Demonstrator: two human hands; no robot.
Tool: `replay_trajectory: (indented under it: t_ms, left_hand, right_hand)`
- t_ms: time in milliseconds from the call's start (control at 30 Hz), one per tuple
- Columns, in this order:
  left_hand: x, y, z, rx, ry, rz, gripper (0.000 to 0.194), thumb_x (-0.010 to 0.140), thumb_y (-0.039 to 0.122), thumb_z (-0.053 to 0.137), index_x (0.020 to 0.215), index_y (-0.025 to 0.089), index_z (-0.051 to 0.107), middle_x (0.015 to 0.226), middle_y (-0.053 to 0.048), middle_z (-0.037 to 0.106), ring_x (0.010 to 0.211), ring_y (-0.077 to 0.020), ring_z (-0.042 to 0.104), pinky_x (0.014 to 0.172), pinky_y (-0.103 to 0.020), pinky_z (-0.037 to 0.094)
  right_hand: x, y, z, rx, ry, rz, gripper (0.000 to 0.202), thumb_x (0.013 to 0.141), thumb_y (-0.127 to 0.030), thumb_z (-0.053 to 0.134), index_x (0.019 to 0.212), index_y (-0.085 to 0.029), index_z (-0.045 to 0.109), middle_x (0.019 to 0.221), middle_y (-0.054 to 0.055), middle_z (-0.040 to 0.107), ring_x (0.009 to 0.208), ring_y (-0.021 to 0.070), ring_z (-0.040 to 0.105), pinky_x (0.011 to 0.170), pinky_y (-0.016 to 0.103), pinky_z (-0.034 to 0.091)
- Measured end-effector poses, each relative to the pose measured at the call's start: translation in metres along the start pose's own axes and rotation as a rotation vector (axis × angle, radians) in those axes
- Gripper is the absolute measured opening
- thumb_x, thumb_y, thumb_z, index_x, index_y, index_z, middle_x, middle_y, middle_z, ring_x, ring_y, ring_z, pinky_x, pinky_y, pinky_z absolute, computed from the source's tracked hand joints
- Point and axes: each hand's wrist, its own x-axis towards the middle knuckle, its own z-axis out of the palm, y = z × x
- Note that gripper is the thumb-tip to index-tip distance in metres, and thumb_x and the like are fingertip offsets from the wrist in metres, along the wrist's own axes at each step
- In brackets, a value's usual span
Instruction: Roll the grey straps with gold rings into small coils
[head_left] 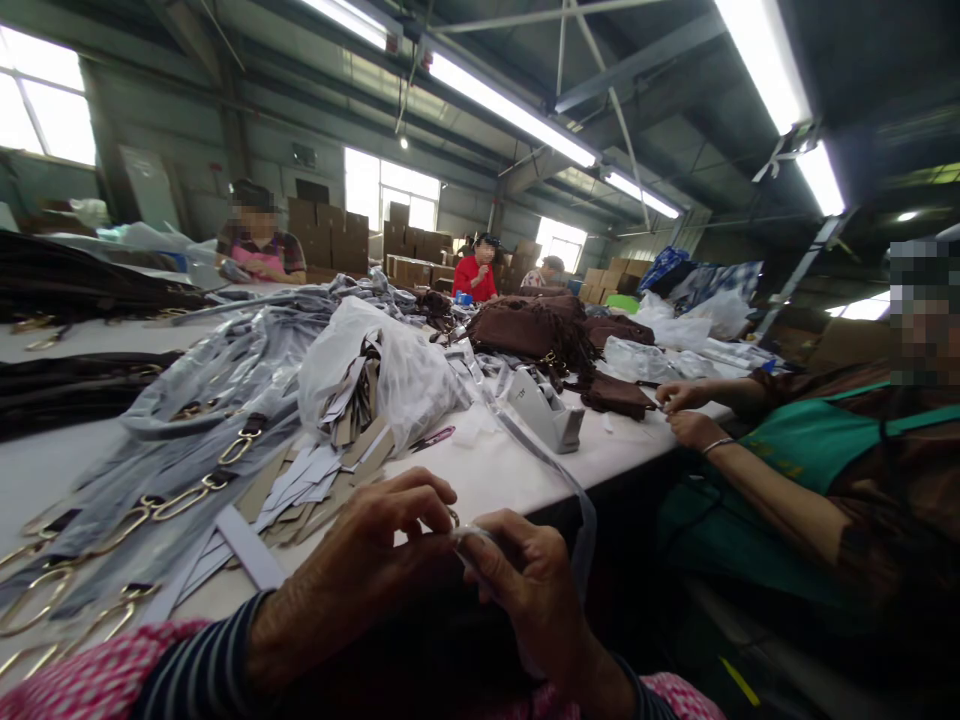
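The step in hand appears to be fine two-handed work on a small fitting. The left hand (367, 545) is nearly closed, thumb and forefinger pinched at a small metal piece (454, 518). The right hand (536, 570) is curled, thumb pressed on a pale, plastic-wrapped end (476, 533) just beside that piece; whether the two are joined cannot be told. Both lie between the fingertips, in front of the table edge. A grey wrapped strip (585, 530) hangs just beyond the right hand; its far end is hidden. Loose card strips (300, 490) lie beyond the left hand, and a tape dispenser (536, 410) stands beyond the right. In judgement, the next move calls for steady pinches and close fingertip alignment.
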Motion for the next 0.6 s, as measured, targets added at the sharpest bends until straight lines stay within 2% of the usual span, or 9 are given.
replay_trajectory:
  t_ms: [100,200,300,400,500,600]
  left_hand:
    - [0.001,0.002,0.002,0.074,0.040,0.043,0.020,0.098,0.035,0.063,0.084,0.023,0.071,0.118,-0.005,0.069,0.097,-0.0188,0.069,0.082,-0.027,0.052]
    - [0.004,0.002,0.007,0.186,0.155,0.131,0.016,0.098,0.025,0.059,0.085,0.023,0.069,0.125,-0.006,0.069,0.113,-0.0226,0.068,0.089,-0.029,0.053]
    - [0.010,-0.001,0.015,0.262,0.300,0.241,0.014,0.098,0.018,0.056,0.088,0.023,0.065,0.126,-0.007,0.071,0.112,-0.0217,0.070,0.092,-0.029,0.054]
    - [0.015,-0.002,0.018,0.286,0.320,0.317,0.009,0.100,0.019,0.055,0.095,0.023,0.061,0.133,-0.008,0.069,0.109,-0.0199,0.073,0.093,-0.028,0.056]
    - [0.019,0.000,0.014,0.242,0.290,0.305,0.009,0.101,0.023,0.057,0.093,0.024,0.060,0.130,-0.007,0.070,0.117,-0.0217,0.069,0.095,-0.030,0.056]
    - [0.022,0.005,0.010,0.154,0.361,0.217,0.010,0.099,0.029,0.062,0.092,0.023,0.063,0.127,-0.008,0.069,0.117,-0.0235,0.067,0.091,-0.032,0.056]
  right_hand:
    - [0.001,0.000,0.000,0.012,0.014,-0.031,0.033,0.094,-0.048,0.069,0.087,-0.017,0.073,0.061,-0.002,0.060,0.055,0.0105,0.052,0.052,0.022,0.040]
    - [0.004,-0.004,0.002,-0.025,0.084,-0.105,0.032,0.095,-0.047,0.068,0.087,-0.017,0.072,0.064,-0.001,0.059,0.058,0.0114,0.052,0.055,0.023,0.040]
    - [0.009,-0.010,0.003,-0.069,0.144,-0.165,0.032,0.095,-0.046,0.067,0.086,-0.016,0.071,0.064,-0.001,0.057,0.059,0.0115,0.050,0.056,0.023,0.040]
    - [0.013,-0.014,0.001,0.042,0.070,-0.107,0.035,0.093,-0.050,0.069,0.087,-0.015,0.071,0.067,0.000,0.060,0.062,0.0123,0.052,0.057,0.023,0.042]
    - [0.017,-0.020,-0.006,0.156,0.023,-0.052,0.036,0.088,-0.051,0.074,0.084,-0.015,0.072,0.069,0.000,0.063,0.063,0.0127,0.054,0.058,0.023,0.043]
    - [0.021,-0.027,-0.013,0.145,0.115,-0.073,0.036,0.088,-0.050,0.075,0.078,-0.015,0.070,0.065,-0.001,0.063,0.060,0.0121,0.053,0.057,0.023,0.043]
